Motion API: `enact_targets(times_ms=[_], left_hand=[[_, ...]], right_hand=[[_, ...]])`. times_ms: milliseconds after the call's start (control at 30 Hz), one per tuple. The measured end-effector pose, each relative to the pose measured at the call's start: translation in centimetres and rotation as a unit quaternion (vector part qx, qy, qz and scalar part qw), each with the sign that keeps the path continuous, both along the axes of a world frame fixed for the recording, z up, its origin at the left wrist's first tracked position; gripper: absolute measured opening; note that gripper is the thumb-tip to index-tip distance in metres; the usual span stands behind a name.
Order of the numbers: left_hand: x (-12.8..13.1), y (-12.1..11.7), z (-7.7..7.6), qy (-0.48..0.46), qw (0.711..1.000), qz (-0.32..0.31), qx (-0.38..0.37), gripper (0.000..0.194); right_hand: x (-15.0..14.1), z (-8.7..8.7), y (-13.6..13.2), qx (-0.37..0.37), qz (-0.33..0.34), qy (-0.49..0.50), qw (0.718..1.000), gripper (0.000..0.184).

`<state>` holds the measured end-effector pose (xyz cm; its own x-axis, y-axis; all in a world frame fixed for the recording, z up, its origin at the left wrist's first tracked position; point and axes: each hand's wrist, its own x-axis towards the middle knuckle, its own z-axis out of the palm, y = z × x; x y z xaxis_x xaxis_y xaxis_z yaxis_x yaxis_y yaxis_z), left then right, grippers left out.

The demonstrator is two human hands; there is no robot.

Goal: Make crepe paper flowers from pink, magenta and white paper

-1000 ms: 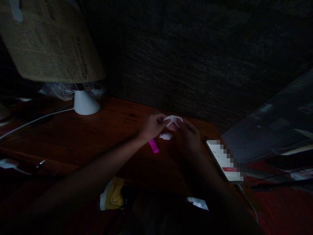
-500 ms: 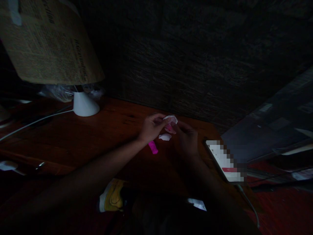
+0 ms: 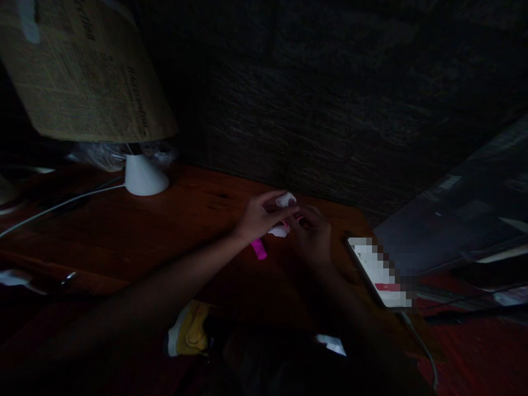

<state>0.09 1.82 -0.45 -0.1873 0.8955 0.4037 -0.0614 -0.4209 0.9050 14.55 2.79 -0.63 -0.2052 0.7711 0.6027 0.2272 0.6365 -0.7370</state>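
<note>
A crumpled pale pink-white piece, thin like paper (image 3: 286,199), is pinched between the fingers of my left hand (image 3: 256,217). From the other side my right hand (image 3: 314,237) closes on its lower part, thumbs nearly meeting. Bits of brighter pink show between the fingers, and the rest of the piece is hidden behind them. Just below the hands, another whitish scrap (image 3: 279,232) rests on the wooden table (image 3: 198,220). A bright magenta rolled strip (image 3: 259,249) lies under my left wrist, its upper end covered.
A lamp with a newsprint shade (image 3: 103,82) and white cone base (image 3: 144,177) stands at the left, its cable running left. On the right lies a phone (image 3: 381,275), screen blurred, with a cable (image 3: 423,341). Behind is a dark textured wall (image 3: 322,110). A yellow shoe (image 3: 192,331) shows below.
The pale piece has been turned and folded smaller between my fingers. My right hand has shifted slightly, and my left thumb now lies across the piece.
</note>
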Motion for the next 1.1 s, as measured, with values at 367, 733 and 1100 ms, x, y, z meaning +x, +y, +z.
enact_targets(times_ms=[367,733,1100], left_hand=[[-0.6,0.8,-0.2,-0.057,0.996,-0.050,-0.043,0.037],[-0.9,0.1,0.5,-0.100,0.991,-0.067,-0.053,0.036],[-1.6,0.8,0.3,-0.048,0.986,-0.155,-0.048,0.038]], right_hand=[[-0.5,0.5,0.3,-0.118,0.029,0.121,0.985,0.043],[-0.2,0.5,0.7,-0.164,0.115,0.140,0.970,0.026],[0.3,0.7,1.0,-0.174,0.100,0.172,0.964,0.018]])
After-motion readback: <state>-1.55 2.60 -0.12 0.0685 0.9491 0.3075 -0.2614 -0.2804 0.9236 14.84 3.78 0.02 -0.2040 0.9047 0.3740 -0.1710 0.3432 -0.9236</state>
